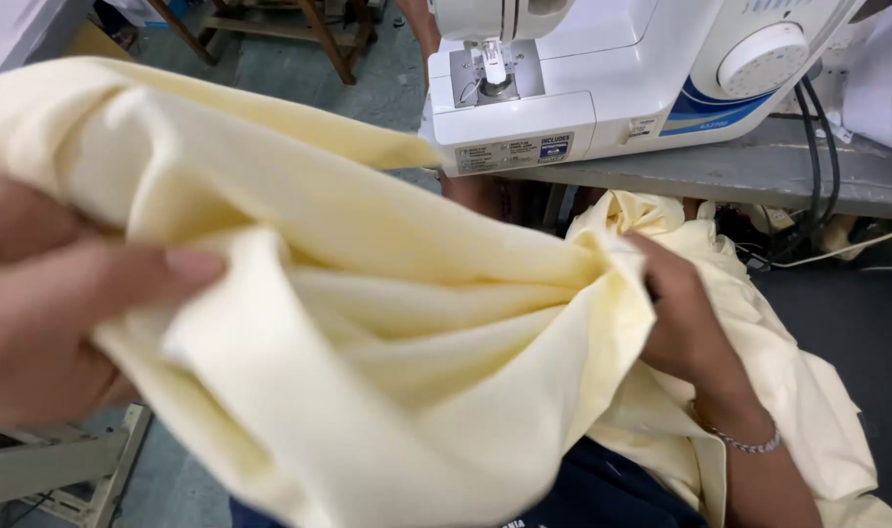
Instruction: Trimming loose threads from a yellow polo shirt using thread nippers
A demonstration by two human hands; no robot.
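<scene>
The pale yellow fabric [368, 323] is stretched roughly left to right across the view, its long run going from the upper left down toward the lower right, where the rest of it falls in a heap over the person's lap. It is a plain, light, matte cloth of creamy yellow, with no pattern. Several deep folds fan out from a gathered point at the right and widen toward the left. A folded edge runs down the middle toward the bottom of the view.

The left hand [55, 303] is very close to the camera at the left edge. Its thumb lies flat on top of the cloth and its fingers are tucked beneath, so it is closed on the fabric in a pinch. The right hand [686, 328], with a thin silver bracelet [749, 443] at the wrist, is closed around the bunched cloth at the right, where the folds meet. The fabric hangs taut between the two hands, held up in the air in front of the desk [759, 171].

A white sewing machine [602, 78] with a round dial and blue trim stands on the grey desk beyond the cloth, its needle area just above the fabric's upper edge. Black cables [818, 147] hang over the desk edge at the right.
</scene>
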